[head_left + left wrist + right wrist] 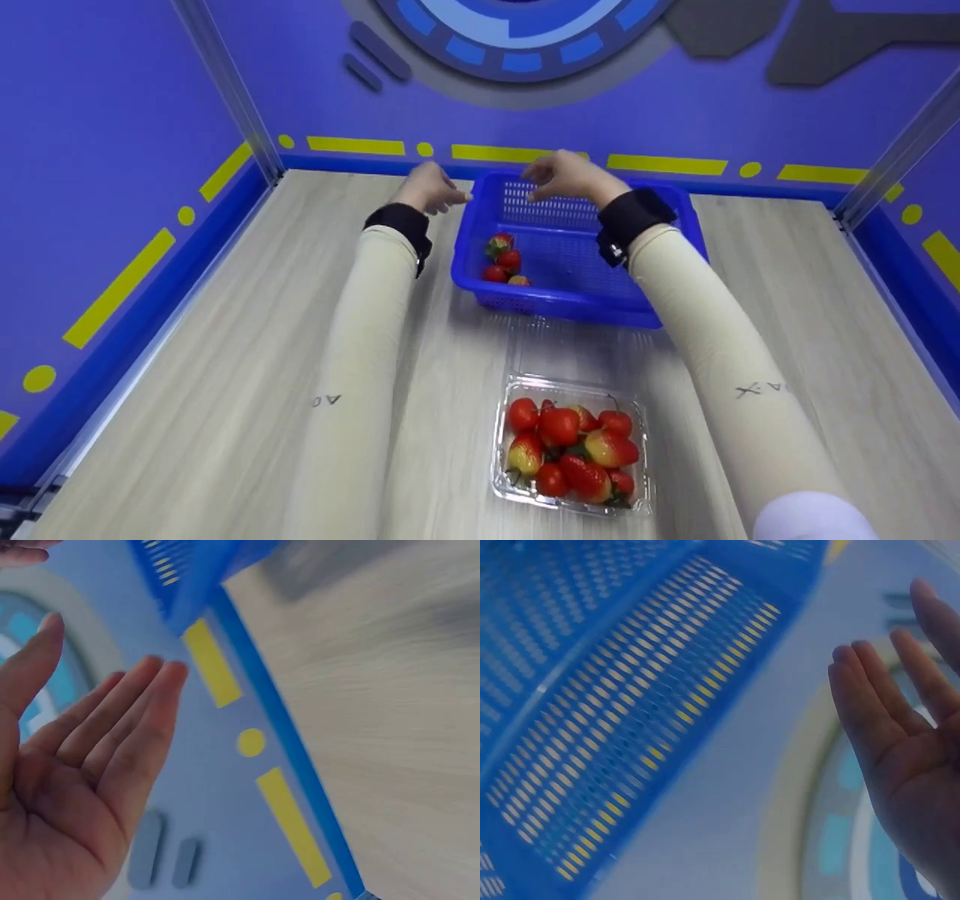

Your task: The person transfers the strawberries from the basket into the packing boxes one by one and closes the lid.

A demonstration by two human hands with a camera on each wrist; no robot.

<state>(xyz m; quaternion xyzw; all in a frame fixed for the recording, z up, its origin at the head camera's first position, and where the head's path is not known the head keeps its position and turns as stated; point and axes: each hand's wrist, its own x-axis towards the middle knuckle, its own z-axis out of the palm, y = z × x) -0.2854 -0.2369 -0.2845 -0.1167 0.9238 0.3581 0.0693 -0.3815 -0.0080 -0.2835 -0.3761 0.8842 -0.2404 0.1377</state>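
Note:
My left hand [433,189] is raised beside the left rim of a blue plastic basket [466,279], its fingers relaxed and holding nothing. Over the basket's far side hovers my right hand [566,178], also holding nothing. In the left wrist view the left palm [67,817] faces the camera with straight fingers. The right wrist view shows the right palm [919,772] near the slotted basket wall [622,712]. Inside the basket, several strawberries [509,260] lie at the left. Closer to me, a clear plastic box [498,450] holds several red and yellowish strawberries [585,478].
The basket and the box stand on a pale wood-grain table [247,360]. A blue wall [262,82] with yellow markings rises behind, and side walls close off left and right. The box's clear lid [570,345] reaches back towards the basket.

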